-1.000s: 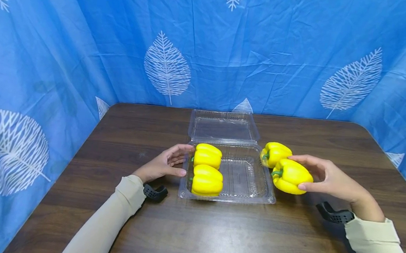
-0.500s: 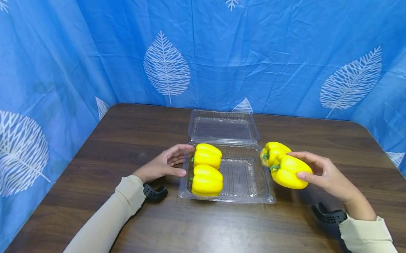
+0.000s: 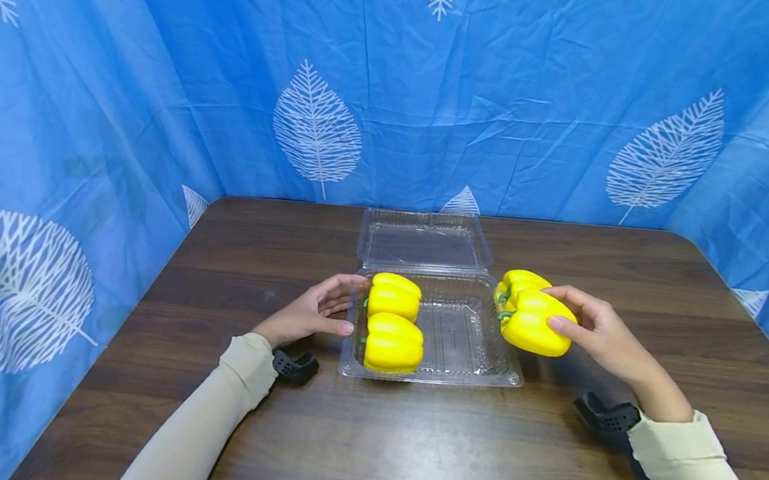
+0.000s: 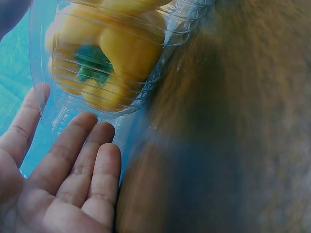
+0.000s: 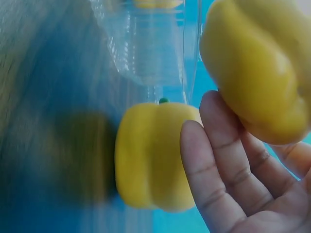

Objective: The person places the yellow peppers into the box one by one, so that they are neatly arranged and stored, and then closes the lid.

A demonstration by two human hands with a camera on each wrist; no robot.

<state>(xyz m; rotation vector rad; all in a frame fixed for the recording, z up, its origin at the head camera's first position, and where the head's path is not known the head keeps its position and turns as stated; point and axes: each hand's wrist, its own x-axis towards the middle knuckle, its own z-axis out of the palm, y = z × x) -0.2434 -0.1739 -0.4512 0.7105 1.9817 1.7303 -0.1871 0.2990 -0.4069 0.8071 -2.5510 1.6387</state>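
Note:
My right hand grips a yellow bell pepper by its blossom end, thumb on the near side. It is held just above the right rim of a clear plastic clamshell box. Behind it a second yellow pepper stands on the table, partly hidden; the right wrist view shows this pepper below the raised one. Two more peppers, a far one and a near one, lie in the box's left half. Along the box's left wall my left hand rests with relaxed fingers, fingertips at the rim.
The box's lid lies folded back behind it on the dark wooden table. A blue curtain with white leaf prints hangs behind and at the sides. Black straps sit on both wrists.
My right hand has carried its pepper leftward and slightly up, bringing it over the box's right edge and further in front of the standing pepper. The left hand stays in place.

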